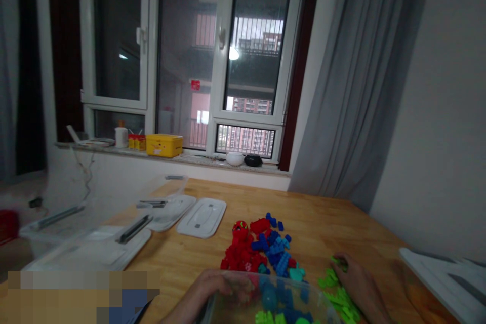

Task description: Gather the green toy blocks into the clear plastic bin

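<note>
A clear plastic box (315, 288) stands at the bottom of the view, with green and blue building blocks seen in and through it. My left hand (216, 283) grips the box near its far left corner, its fingers partly blurred behind the clear plastic. To the right of the box, my right hand (355, 276) is closed at the fingertips on a small green building block (334, 260). Beneath and beside that hand lies a pile of lime-green blocks (343, 304). Beyond the box are heaps of red blocks (238, 255) and blue blocks (279, 253).
White lids (202, 217) lie on the wooden table (304, 212) at left, near large clear containers (87, 248). At the right edge rests a white flat item (444, 273). A yellow box (164, 145) sits on the windowsill; a grey curtain (341, 86) hangs at right.
</note>
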Available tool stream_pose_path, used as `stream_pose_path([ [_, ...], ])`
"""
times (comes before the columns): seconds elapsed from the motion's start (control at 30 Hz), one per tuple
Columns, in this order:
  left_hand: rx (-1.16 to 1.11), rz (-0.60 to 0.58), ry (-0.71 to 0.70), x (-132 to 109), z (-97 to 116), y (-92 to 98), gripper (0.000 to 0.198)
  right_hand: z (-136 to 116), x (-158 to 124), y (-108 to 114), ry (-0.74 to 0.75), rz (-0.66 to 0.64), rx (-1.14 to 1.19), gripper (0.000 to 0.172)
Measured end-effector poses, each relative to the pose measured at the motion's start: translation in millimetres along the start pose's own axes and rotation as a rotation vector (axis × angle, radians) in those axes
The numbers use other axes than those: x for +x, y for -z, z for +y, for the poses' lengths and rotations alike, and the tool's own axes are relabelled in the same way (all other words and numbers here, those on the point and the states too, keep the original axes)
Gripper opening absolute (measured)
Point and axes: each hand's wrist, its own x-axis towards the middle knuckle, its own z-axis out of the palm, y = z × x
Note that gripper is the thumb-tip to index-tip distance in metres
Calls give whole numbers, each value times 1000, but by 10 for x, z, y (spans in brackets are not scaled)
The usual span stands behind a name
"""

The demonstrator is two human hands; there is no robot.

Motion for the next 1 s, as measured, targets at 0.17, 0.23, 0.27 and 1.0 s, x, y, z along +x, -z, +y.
stream_pose_path([
  [0.17,19,50,32,-8,110,-75,43,-100,-32,126,57,56,-89,45],
  [0.23,35,55,29,-5,150,-101,42,-179,-55,180,65,70,-71,44],
  [0.27,46,57,23,-3,160,-107,42,-231,-70,206,66,68,-30,43],
  [1.0,113,74,16,-8,218,-137,45,-1419,-883,454,324,-869,1237,39],
])
